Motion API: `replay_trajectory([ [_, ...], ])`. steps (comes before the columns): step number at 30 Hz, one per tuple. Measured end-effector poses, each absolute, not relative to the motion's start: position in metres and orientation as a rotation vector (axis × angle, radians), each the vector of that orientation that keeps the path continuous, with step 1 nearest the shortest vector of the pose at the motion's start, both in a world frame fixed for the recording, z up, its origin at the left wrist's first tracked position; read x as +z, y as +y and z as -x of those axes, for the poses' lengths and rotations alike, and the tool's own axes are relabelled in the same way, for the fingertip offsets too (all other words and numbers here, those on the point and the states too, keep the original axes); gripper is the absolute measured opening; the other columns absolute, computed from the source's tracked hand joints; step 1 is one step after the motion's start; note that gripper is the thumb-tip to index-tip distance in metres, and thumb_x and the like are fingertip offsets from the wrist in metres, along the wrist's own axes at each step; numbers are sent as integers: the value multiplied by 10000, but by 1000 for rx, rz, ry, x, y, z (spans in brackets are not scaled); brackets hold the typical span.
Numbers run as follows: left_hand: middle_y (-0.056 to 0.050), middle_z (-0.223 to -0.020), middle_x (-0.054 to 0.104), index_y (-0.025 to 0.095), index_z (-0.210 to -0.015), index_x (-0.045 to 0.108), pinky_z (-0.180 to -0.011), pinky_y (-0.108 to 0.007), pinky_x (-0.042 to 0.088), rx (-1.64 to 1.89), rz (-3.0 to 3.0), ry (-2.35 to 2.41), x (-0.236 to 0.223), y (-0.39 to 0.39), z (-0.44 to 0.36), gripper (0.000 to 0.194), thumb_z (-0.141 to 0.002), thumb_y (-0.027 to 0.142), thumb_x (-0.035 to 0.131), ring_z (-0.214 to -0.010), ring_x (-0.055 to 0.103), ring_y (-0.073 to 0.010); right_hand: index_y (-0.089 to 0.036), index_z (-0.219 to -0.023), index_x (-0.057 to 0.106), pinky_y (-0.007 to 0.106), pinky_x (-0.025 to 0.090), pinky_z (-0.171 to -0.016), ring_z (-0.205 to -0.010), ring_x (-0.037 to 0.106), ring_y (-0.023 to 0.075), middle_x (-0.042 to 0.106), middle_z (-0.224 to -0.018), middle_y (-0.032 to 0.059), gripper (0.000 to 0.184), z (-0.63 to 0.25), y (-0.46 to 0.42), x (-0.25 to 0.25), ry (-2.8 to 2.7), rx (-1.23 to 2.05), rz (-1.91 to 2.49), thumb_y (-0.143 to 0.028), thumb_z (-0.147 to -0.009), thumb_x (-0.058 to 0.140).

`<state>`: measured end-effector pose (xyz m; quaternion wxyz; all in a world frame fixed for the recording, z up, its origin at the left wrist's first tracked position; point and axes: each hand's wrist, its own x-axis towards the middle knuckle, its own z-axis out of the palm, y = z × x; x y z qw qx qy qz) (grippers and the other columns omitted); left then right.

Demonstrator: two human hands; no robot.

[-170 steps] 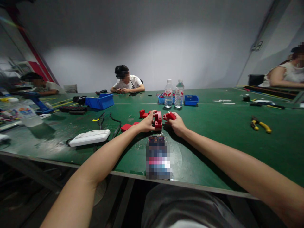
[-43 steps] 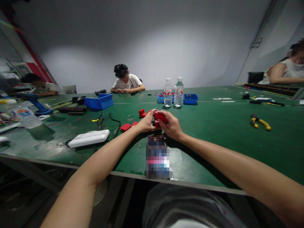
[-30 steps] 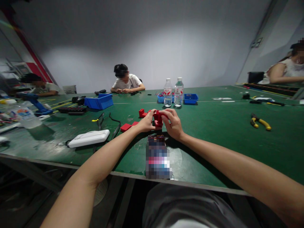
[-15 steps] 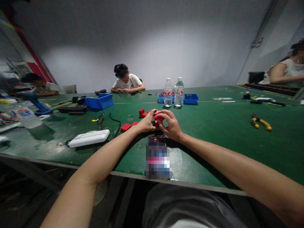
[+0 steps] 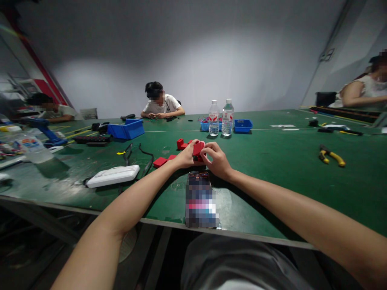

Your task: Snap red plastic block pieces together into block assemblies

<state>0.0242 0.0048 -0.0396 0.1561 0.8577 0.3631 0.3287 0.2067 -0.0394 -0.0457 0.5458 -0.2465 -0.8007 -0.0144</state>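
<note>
My left hand is closed round a red plastic block, just above the table, with its flat face turned up. At the block's right edge, my right hand has thumb and index finger pinched together. Anything between those fingertips is too small to make out. Close by on the left lie more red pieces: an angular one behind my left hand and a flat block beside my left wrist. A phone with a lit screen lies between my forearms.
On the green table, a white power bank and black cables lie left. Two water bottles stand before blue bins. Yellow-handled pliers lie right; a larger blue bin sits back left. A person sits opposite.
The red block has turned in my left hand, so its flat face now shows. My right hand's fingers have drawn back from over it to its right edge and closed into a pinch.
</note>
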Motion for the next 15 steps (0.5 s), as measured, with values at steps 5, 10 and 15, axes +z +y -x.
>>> replay_trajectory([
  [5, -186, -1344, 476, 162, -1403, 272, -1046, -498, 413, 928, -2499, 1094, -37, 1, -26, 1011, -581, 425, 798, -1225, 519, -337, -221, -892, 596, 427, 485, -925, -1089, 555, 243, 576, -1129, 112, 41, -206, -38, -48, -1875, -51, 612, -224, -852, 588],
  [10, -191, -1354, 464, 160, -1406, 275, -1044, -498, 415, 928, -2575, 1108, -35, 0, -26, 996, -584, 379, 793, -1254, 490, -349, -220, -848, 562, 507, 424, -966, -1202, 527, 293, 603, -1245, 134, 80, -207, -34, -49, -1946, -83, 662, -231, -813, 634],
  [15, -181, -1381, 449, 180, -1415, 260, -1058, -497, 404, 925, -2563, 1077, -38, 3, -26, 996, -590, 351, 792, -1260, 490, -339, -221, -845, 573, 490, 419, -949, -1184, 539, 296, 630, -1224, 127, 56, -207, -37, -48, -1951, -124, 653, -224, -817, 622],
])
